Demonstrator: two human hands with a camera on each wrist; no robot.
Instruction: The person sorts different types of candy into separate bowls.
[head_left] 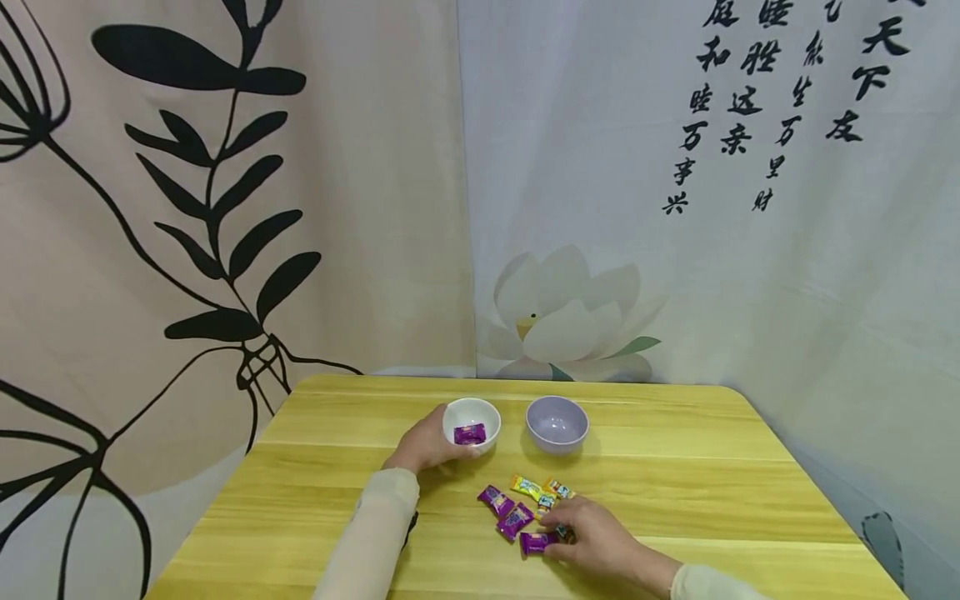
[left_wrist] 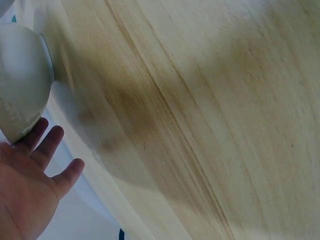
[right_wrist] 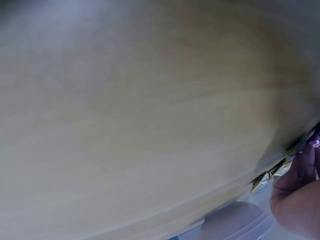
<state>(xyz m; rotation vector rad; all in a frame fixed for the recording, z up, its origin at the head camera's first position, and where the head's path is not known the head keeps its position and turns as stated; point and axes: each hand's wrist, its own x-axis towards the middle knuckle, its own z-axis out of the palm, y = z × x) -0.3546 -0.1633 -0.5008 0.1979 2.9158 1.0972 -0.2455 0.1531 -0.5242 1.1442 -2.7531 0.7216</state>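
Note:
In the head view my left hand (head_left: 429, 442) holds a small white bowl (head_left: 489, 410) by its side, thumb along the front. One purple-wrapped candy (head_left: 470, 434) lies inside. The left wrist view shows fingertips against the outside of the bowl (left_wrist: 25, 75), with the other fingers (left_wrist: 70, 174) spread. My right hand (head_left: 600, 537) is low over the candies, thumb and forefinger parted around the right end of a purple-wrapped candy (head_left: 534, 543). A darker wrapper shows in that gap. In the right wrist view, a purple wrapper (right_wrist: 315, 141) is by the fingertips of my right hand (right_wrist: 299, 195).
More purple candies (head_left: 515, 521) and several yellow-wrapped candies (head_left: 527, 487) lie in a loose group in front of the bowls. A lavender bowl (head_left: 557, 425) stands right of the white one. Printed curtains (head_left: 390, 208) hang behind the wooden table (head_left: 675, 450).

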